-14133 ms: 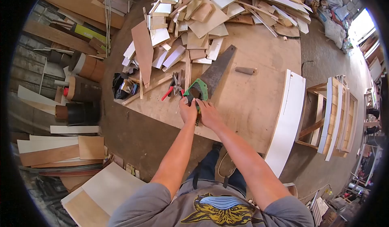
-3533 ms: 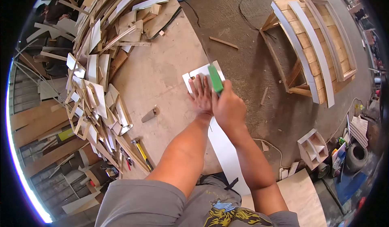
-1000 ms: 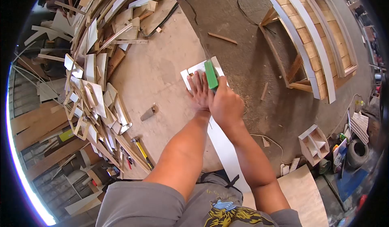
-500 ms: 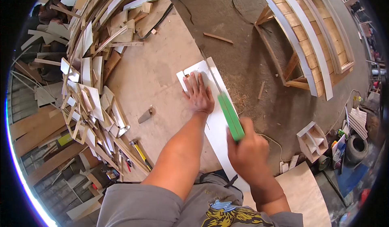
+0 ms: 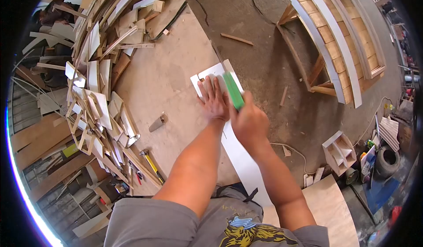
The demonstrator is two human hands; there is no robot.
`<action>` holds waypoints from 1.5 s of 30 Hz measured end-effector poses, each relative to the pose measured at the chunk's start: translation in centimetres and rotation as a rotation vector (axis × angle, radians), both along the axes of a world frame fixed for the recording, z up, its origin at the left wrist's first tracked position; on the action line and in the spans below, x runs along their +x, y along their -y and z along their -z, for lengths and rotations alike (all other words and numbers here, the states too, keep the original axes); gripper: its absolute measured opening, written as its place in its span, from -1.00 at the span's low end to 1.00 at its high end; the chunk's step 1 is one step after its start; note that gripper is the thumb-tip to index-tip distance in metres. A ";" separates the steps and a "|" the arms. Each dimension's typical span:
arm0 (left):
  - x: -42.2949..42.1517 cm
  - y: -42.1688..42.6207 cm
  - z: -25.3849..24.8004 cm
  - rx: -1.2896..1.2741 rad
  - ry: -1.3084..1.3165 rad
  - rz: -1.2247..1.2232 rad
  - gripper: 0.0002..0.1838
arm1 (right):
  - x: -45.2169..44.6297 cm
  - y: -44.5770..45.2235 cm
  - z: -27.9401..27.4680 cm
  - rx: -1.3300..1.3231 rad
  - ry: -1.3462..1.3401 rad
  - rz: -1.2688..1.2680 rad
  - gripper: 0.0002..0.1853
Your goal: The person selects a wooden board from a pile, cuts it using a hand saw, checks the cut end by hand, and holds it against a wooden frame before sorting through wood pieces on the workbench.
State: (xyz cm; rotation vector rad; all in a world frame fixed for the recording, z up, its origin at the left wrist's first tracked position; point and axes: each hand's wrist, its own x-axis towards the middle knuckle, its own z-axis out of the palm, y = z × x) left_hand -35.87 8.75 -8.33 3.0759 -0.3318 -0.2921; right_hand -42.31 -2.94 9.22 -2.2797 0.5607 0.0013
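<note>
Saw (image 5: 233,92) moved forward, right hand (image 5: 251,120) gripping it; left hand (image 5: 216,104) flat; blade (image 5: 217,56) blurred.

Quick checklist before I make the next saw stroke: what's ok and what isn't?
1. Board steadied: ok; the left hand lies flat on the white board.
2. Saw held: ok; the right hand grips the green handle of the saw.
3. Left hand clear of the saw: cannot tell; they look close, and blur hides any gap.
4. Saw following a line: cannot tell; no line shows clearly beside it.
5. Hammer out of the way: ok; it lies well to the left of the board.
</note>
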 end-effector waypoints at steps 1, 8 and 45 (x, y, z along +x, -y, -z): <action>0.1 -0.2 0.9 -0.021 0.025 0.001 -0.24 | 1.8 -0.3 1.7 -0.032 0.027 -0.008 -0.67; 0.2 0.0 -0.5 -0.008 -0.009 -0.014 -0.28 | -6.4 0.4 -5.6 0.059 0.099 0.014 -0.66; 0.1 0.3 0.0 -0.029 -0.014 -0.028 -0.26 | 1.6 0.4 2.6 0.019 0.071 0.005 -0.68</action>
